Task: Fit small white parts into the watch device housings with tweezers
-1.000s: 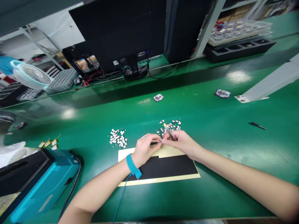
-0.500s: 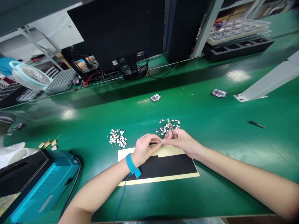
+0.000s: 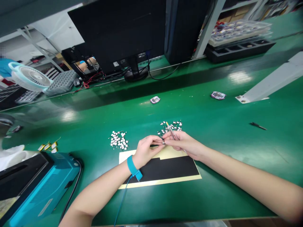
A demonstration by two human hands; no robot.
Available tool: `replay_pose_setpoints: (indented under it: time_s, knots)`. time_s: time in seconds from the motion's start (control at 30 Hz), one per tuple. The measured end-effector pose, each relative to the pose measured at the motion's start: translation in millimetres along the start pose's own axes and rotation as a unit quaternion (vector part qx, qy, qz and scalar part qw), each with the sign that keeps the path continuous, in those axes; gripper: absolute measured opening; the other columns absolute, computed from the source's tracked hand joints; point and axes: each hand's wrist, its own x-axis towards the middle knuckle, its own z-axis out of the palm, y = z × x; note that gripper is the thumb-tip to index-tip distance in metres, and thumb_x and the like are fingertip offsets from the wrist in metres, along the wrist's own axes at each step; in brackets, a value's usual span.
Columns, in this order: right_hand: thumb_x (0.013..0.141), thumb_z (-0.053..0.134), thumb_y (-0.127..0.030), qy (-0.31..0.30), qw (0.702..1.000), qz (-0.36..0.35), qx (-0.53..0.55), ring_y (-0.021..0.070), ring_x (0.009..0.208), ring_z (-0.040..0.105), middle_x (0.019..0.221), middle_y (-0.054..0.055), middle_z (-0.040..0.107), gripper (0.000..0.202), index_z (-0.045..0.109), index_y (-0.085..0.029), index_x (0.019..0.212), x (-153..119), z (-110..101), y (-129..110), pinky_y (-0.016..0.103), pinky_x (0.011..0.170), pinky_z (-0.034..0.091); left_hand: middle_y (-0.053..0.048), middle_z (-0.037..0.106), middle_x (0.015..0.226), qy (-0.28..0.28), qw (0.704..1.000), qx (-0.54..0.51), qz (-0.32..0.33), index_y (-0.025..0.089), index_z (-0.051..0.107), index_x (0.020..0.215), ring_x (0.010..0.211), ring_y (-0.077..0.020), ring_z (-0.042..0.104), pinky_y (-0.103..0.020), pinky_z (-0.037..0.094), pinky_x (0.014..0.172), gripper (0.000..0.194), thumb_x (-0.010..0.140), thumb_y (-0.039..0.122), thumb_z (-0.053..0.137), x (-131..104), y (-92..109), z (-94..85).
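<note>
My left hand (image 3: 147, 150), with a teal wrist strap (image 3: 134, 168) around its wrist, pinches a small white-and-black electronic part (image 3: 163, 142) at its fingertips. Opposite it, my right hand (image 3: 186, 143) holds a pair of tweezers (image 3: 171, 130) in its closed fingers, the yellow-marked end pointing up and away. The right fingertips touch the same small part. Below both hands lies a pale yellow sheet (image 3: 175, 153) partly covered by black material (image 3: 174, 167). Similar small parts lie in a left pile (image 3: 119, 140) and a right pile (image 3: 177, 125), the latter partly hidden by my right hand.
A teal machine (image 3: 47, 192) stands at the left front, near several yellow-edged pieces (image 3: 54, 145). Farther back are a monitor (image 3: 123, 31), a fan (image 3: 32, 75) and plastic trays (image 3: 239, 33). A black pen (image 3: 258, 126) and a grey metal leg (image 3: 272, 78) are at right.
My right hand has turned slightly and the tweezers lean a little more to the left. The small part between the fingertips shows more clearly. My left hand has hardly moved.
</note>
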Motion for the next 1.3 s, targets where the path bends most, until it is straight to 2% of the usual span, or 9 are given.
replay_pose_setpoints:
  time_s: [0.17,0.27,0.4,0.53,0.63,0.7,0.83,0.93,1.3]
  knots:
    - [0.065,0.066,-0.038,-0.02,0.998,-0.019,-0.065,0.0065,0.049,0.037,0.066,0.0,0.052,0.032,0.052,-0.014,0.08,1,4,-1,0.019,0.041,0.021,-0.002,0.064,0.074,-0.026,0.998,0.054,0.03,0.016,0.053,0.084,0.065,-0.0104,0.064,-0.019,0.055,0.06,0.013,0.075,0.023,0.059,-1,0,2.7]
    - [0.063,0.065,-0.035,0.016,0.988,-0.066,-0.139,0.0094,0.054,0.042,0.066,0.001,0.053,0.026,0.054,-0.014,0.073,3,-1,-1,0.022,0.046,0.027,-0.003,0.065,0.074,-0.062,0.989,0.124,0.047,0.017,0.054,0.086,0.067,-0.012,0.063,-0.022,0.053,0.061,0.01,0.078,0.022,0.055,4,-1,-1.0]
    - [0.064,0.06,-0.032,0.105,0.954,-0.131,-0.251,0.008,0.046,0.031,0.063,-0.001,0.05,0.019,0.051,-0.016,0.069,6,-16,0,0.023,0.045,0.024,-0.003,0.066,0.08,-0.11,0.958,0.267,0.003,0.019,0.057,0.083,0.075,-0.0164,0.061,-0.029,0.05,0.069,0.008,0.078,0.019,0.051,23,-2,-36.9]
    - [0.071,0.054,-0.029,0.111,0.914,-0.179,-0.347,0.0103,0.048,0.036,0.058,-0.002,0.044,0.013,0.051,-0.016,0.07,2,-18,4,0.022,0.046,0.027,-0.003,0.065,0.088,-0.194,0.891,0.384,-0.148,0.019,0.056,0.092,0.082,-0.0183,0.061,-0.028,0.047,0.071,0.017,0.075,0.02,0.054,41,-4,-91.5]
    - [0.075,0.051,-0.021,0.026,0.883,-0.208,-0.42,0.0118,0.052,0.043,0.059,-0.001,0.049,0.008,0.053,-0.017,0.069,-7,-5,10,0.022,0.048,0.03,-0.009,0.064,0.092,-0.248,0.8,0.49,-0.243,0.016,0.057,0.093,0.085,-0.0238,0.06,-0.03,0.045,0.067,0.021,0.073,0.023,0.056,44,-8,-113.3]
    - [0.075,0.052,-0.014,-0.045,0.857,-0.221,-0.463,0.013,0.058,0.05,0.069,0.001,0.057,0.005,0.055,-0.017,0.074,-13,7,16,0.022,0.053,0.033,-0.01,0.065,0.087,-0.273,0.766,0.512,-0.275,0.015,0.06,0.087,0.08,-0.0254,0.06,-0.029,0.043,0.06,0.017,0.072,0.024,0.056,43,-11,-115.6]
    - [0.072,0.056,-0.007,-0.145,0.808,-0.219,-0.528,0.0168,0.068,0.058,0.077,0.001,0.064,0.016,0.057,-0.019,0.083,-21,21,24,0.024,0.06,0.037,-0.006,0.065,0.071,-0.295,0.77,0.495,-0.274,0.017,0.061,0.067,0.068,-0.021,0.06,-0.025,0.038,0.053,0.008,0.071,0.021,0.056,42,-15,-109.7]
    - [0.072,0.058,-0.007,-0.157,0.789,-0.197,-0.56,0.0183,0.067,0.059,0.075,0.002,0.064,0.017,0.058,-0.018,0.085,-22,24,22,0.024,0.058,0.036,-0.005,0.064,0.067,-0.292,0.778,0.488,-0.267,0.018,0.061,0.064,0.064,-0.0194,0.059,-0.024,0.035,0.051,0.009,0.069,0.018,0.054,43,-14,-106.3]
    - [0.072,0.068,-0.021,-0.113,0.797,-0.139,-0.577,0.0141,0.053,0.054,0.06,-0.002,0.058,0.018,0.057,-0.018,0.086,-18,5,9,0.019,0.045,0.033,0.0,0.061,0.064,-0.291,0.838,0.404,-0.222,0.02,0.061,0.065,0.064,-0.0161,0.055,-0.024,0.036,0.055,0.017,0.067,0.013,0.046,44,-1,-102.2]
